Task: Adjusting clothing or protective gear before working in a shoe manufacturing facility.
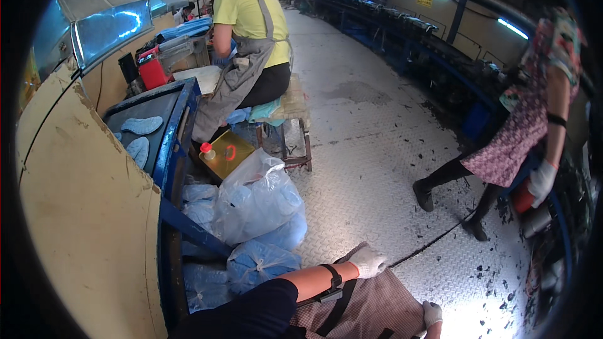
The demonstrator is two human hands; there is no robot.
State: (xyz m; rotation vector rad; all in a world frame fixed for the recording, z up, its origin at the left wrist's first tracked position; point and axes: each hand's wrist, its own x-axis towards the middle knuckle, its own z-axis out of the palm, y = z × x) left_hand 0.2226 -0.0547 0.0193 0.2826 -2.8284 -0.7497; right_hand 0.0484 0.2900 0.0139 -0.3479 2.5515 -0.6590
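A brown checked cloth [383, 304] with dark bands spreads at the bottom of the head view, over the lower part of my body. My left hand [369, 261], in a white knit glove, is closed on its far edge. At the cloth's right corner, my right hand [432, 315], gloved too, has its fingers bent round the edge. My left forearm wears a black strap with a small device on it. Left of this arm, clear bags of blue items [264, 263] lie piled against a blue metal frame.
A co-worker in a yellow shirt [248, 25] sits on a bench ahead, beside a yellow can with a red cap [226, 154]. Blue shoe soles [141, 125] lie on the blue-framed conveyor [169, 144]. Another person [521, 132] stands at the right, holding a red object [522, 198].
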